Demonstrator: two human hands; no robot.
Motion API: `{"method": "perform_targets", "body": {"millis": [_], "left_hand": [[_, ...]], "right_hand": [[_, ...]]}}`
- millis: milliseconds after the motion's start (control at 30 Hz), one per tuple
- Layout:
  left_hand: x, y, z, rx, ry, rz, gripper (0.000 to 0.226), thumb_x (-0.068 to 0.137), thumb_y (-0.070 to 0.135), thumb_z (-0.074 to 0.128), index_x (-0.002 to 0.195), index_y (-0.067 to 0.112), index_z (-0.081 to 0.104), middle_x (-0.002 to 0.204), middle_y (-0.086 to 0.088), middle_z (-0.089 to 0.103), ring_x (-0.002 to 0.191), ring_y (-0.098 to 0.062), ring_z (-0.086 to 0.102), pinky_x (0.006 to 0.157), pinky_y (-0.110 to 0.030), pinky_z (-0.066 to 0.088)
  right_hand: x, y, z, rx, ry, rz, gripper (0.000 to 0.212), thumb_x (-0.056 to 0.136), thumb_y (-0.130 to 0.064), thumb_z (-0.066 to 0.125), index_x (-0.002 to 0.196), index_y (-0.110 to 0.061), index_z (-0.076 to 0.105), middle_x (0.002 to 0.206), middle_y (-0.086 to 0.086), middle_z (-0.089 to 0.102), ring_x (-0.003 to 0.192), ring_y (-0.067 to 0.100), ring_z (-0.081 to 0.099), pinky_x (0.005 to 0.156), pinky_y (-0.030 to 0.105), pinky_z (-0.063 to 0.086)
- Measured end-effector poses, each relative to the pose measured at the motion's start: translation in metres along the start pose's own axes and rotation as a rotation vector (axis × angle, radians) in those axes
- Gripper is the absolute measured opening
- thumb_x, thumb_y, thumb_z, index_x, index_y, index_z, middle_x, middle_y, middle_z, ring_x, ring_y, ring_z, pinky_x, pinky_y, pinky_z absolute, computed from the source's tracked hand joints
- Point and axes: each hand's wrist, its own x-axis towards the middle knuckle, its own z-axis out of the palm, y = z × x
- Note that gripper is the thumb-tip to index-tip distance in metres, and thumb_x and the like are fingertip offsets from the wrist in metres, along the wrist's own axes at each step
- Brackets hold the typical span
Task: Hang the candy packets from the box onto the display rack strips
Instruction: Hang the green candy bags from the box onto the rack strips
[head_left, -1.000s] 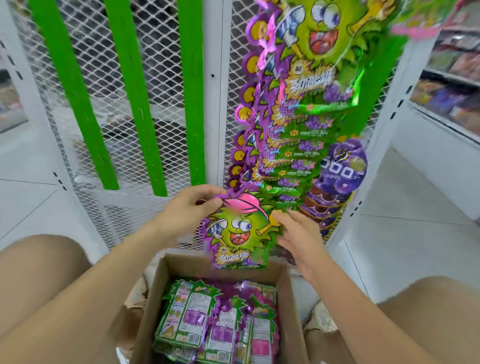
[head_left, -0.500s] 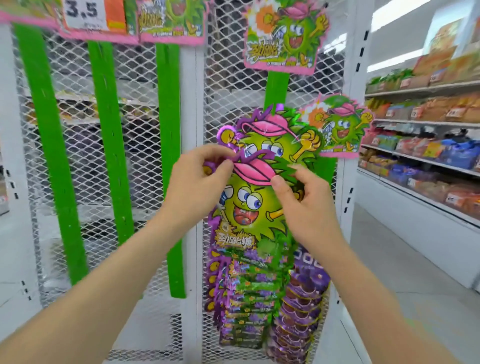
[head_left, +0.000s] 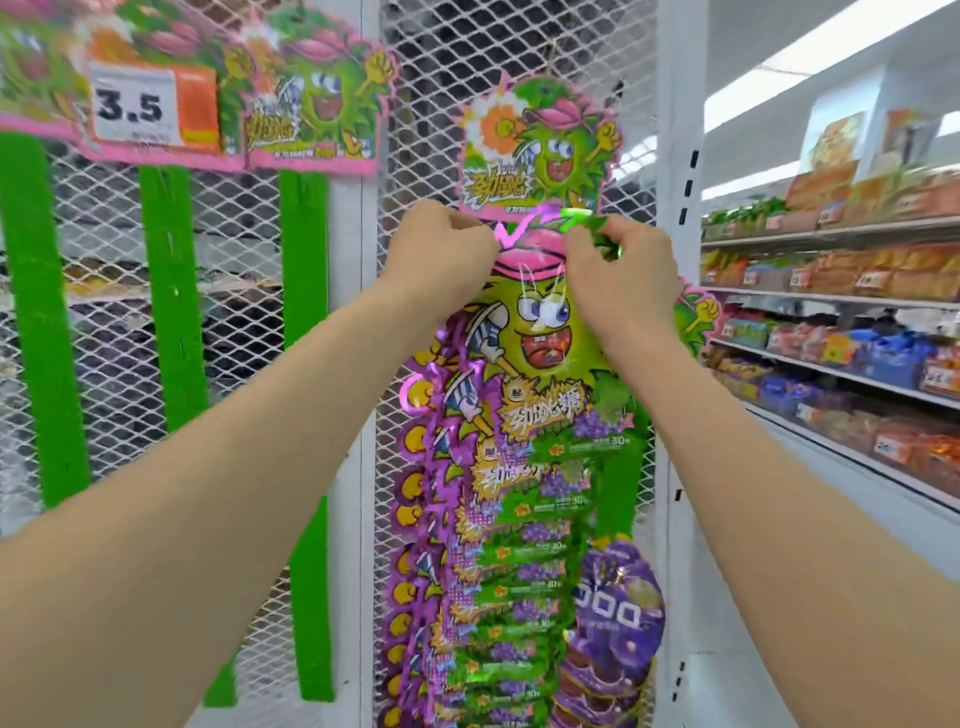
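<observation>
The green monster-face candy packet (head_left: 540, 338) sits just below the header card (head_left: 535, 150), its pink top pinched at either corner by the left hand (head_left: 441, 249) and right hand (head_left: 618, 265). This looks like the hanging step. Next, its top must catch on the green strip (head_left: 618, 493) under that card, at a spot both hands hide.

The left hand (head_left: 441, 249) and right hand (head_left: 618, 275) are both bare, with uncovered skin running from the fingers (head_left: 470, 236) back over the knuckles (head_left: 431, 218) to the wrists (head_left: 387, 312). Farther from the fingers, the left forearm (head_left: 208, 493) and right forearm (head_left: 779, 493) are bare too, smooth and slim, looking broader toward the camera. The knuckles show as soft rounded ridges just behind the fingers; finer detail there is blurred.
</observation>
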Motion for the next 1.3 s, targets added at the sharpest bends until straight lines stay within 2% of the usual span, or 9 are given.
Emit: {"method": "perform_targets", "body": {"millis": [133,233,500,800,900,1033,1100,1167,1300], "left_hand": [[-0.003,-0.001,0.002,-0.035,0.065,-0.002,0.019,0.09,0.01,0.057,0.096,0.018,0.073,0.079,0.0,0.065,0.067,-0.018,0.053,0.058,-0.024,0.04],[-0.006,-0.002,0.012,-0.014,0.051,-0.007,0.025,0.089,0.014,0.061,0.11,0.018,0.074,0.095,0.0,0.071,0.085,-0.016,0.064,0.062,-0.024,0.043],[-0.01,0.015,0.008,-0.053,-0.07,-0.106,0.023,0.088,-0.001,0.058,0.097,0.019,0.066,0.094,-0.006,0.054,0.063,-0.012,0.037,0.056,-0.022,0.031],[0.001,0.023,0.004,-0.09,-0.082,-0.175,0.022,0.089,0.025,0.079,0.108,0.014,0.073,0.1,0.001,0.061,0.092,-0.018,0.055,0.077,-0.026,0.04],[-0.001,0.019,0.01,-0.144,-0.06,-0.138,0.042,0.092,0.033,0.08,0.128,0.015,0.066,0.104,0.006,0.062,0.086,-0.004,0.055,0.064,-0.019,0.038],[-0.008,0.016,0.019,-0.257,-0.027,-0.156,0.02,0.099,0.037,0.073,0.108,0.02,0.07,0.098,0.011,0.062,0.09,-0.008,0.056,0.061,-0.012,0.036],[-0.011,0.023,0.02,-0.336,-0.026,-0.201,0.032,0.101,0.041,0.069,0.124,0.019,0.066,0.112,0.011,0.066,0.096,-0.009,0.058,0.072,-0.007,0.043],[-0.011,0.027,0.022,-0.374,-0.041,-0.237,0.052,0.102,0.045,0.065,0.146,0.017,0.057,0.137,0.002,0.063,0.116,-0.017,0.058,0.092,-0.019,0.041],[-0.009,0.035,0.025,-0.371,-0.031,-0.298,0.024,0.104,0.04,0.063,0.114,0.021,0.053,0.084,0.008,0.047,0.071,-0.007,0.042,0.065,-0.024,0.037]], "right_hand": [[0.011,0.007,0.006,-0.216,0.012,-0.047,0.037,0.096,-0.055,0.049,0.073,-0.026,0.051,0.096,0.005,0.065,0.109,0.032,0.049,0.086,0.043,0.029],[0.009,0.013,0.007,-0.334,0.051,-0.055,0.033,0.1,-0.053,0.047,0.099,-0.025,0.066,0.111,0.008,0.062,0.116,0.033,0.046,0.089,0.044,0.026],[0.004,0.024,0.001,-0.274,0.045,-0.107,0.031,0.102,-0.05,0.051,0.112,-0.026,0.067,0.117,0.006,0.06,0.116,0.032,0.047,0.092,0.044,0.028],[0.016,0.001,-0.004,-0.395,0.003,-0.207,0.039,0.107,-0.052,0.042,0.126,-0.022,0.058,0.119,0.006,0.059,0.119,0.033,0.046,0.093,0.046,0.029],[0.02,-0.005,-0.002,-0.417,-0.043,-0.157,0.041,0.108,-0.051,0.038,0.128,-0.019,0.054,0.127,0.009,0.057,0.124,0.034,0.044,0.097,0.048,0.029],[0.021,-0.008,0.001,-0.413,-0.085,-0.117,0.041,0.108,-0.052,0.039,0.124,-0.017,0.055,0.131,0.01,0.054,0.126,0.033,0.042,0.101,0.049,0.029],[0.021,-0.009,0.003,-0.418,-0.08,-0.107,0.041,0.107,-0.052,0.04,0.12,-0.017,0.057,0.131,0.01,0.053,0.126,0.033,0.041,0.101,0.049,0.029],[0.02,-0.011,0.003,-0.415,-0.074,-0.097,0.04,0.106,-0.053,0.041,0.117,-0.019,0.058,0.129,0.009,0.053,0.125,0.032,0.041,0.101,0.049,0.029],[0.021,-0.013,0.003,-0.385,-0.077,-0.057,0.033,0.103,-0.054,0.044,0.104,-0.023,0.055,0.128,0.008,0.054,0.126,0.033,0.041,0.103,0.05,0.029]]}}
